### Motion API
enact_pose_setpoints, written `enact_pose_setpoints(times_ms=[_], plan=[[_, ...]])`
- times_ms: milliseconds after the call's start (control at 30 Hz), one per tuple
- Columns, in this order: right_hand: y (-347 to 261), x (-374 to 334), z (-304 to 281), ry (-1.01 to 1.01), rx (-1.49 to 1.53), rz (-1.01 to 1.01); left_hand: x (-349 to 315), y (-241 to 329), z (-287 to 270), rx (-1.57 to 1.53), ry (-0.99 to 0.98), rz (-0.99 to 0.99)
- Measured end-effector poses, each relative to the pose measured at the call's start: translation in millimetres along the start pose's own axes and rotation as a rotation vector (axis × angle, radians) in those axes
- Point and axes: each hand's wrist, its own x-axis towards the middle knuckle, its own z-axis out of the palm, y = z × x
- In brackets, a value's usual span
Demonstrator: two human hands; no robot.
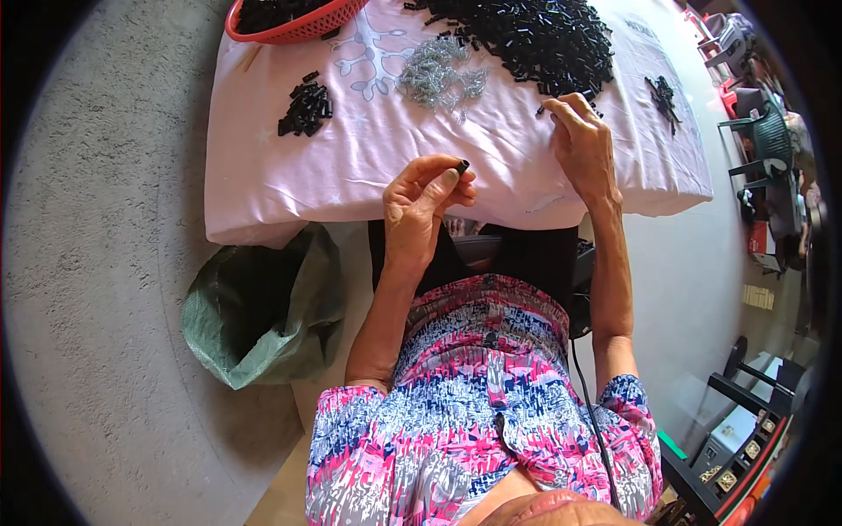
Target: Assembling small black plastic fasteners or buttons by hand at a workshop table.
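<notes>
While the left hand [419,200] pinches a short black cylindrical tube [463,166] over the pale pink cloth [298,188], a light grip should keep its upper end unobstructed. Right hand [583,145], fingers bent, is beside the heap of glossy black tubes [535,44]; grasp there: cannot tell.

Rough grey surface [105,228] left, wall or floor unclear; pale floor [671,289] right; green chair [774,136].
</notes>
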Motion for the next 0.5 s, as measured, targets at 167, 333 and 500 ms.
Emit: enact_pose_setpoints(times_ms=[167, 333, 500], plan=[[7, 8, 0, -0.129, -0.138, -0.078, 1, -3, -2, 0.029, -0.032, -0.005], [13, 17, -1, -0.201, -0.107, -0.084, 0, -3, 1, 0.039, -0.027, 0.004], [10, 13, -2, -0.174, -0.125, -0.107, 1, -3, 4, 0.064, -0.021, -0.004]])
